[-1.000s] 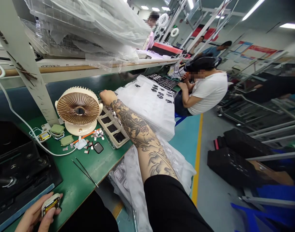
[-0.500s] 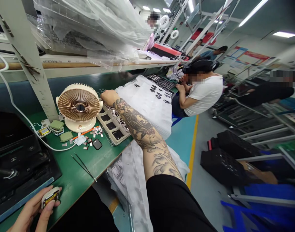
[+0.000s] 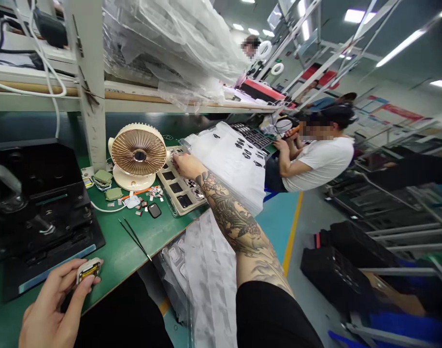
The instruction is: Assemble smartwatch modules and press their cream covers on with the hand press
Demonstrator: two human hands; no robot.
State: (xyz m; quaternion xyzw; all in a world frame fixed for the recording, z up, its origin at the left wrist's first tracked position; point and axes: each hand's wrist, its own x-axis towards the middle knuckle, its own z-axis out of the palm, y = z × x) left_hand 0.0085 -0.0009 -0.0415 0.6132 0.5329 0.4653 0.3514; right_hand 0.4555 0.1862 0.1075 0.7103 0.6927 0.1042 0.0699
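My left hand (image 3: 63, 299) holds a small white-rimmed device (image 3: 89, 270) with a yellow part inside, low at the left over the bench edge. My right hand (image 3: 187, 165) reaches out to the far part of a beige compartment tray (image 3: 173, 198), which holds dark flat pieces and small parts. Its fingertips are down at the tray, and whatever they touch is too small to make out. Left of the tray stands a cream fan (image 3: 138, 152). Black tweezers (image 3: 135, 238) lie near the bench edge, with a black square piece (image 3: 154, 210) beyond them.
A black fixture (image 3: 43, 217) fills the left of the green bench (image 3: 114, 261). White sheeting (image 3: 224, 164) with black parts lies beyond the tray. Green pouches (image 3: 114, 194) and small chips sit by the fan. Another person in a white shirt (image 3: 324, 162) sits farther along.
My right hand has come back from beside the fan's far edge onto the tray's far compartments. The view has shifted, so the bench appears farther right. My left hand still holds the device.
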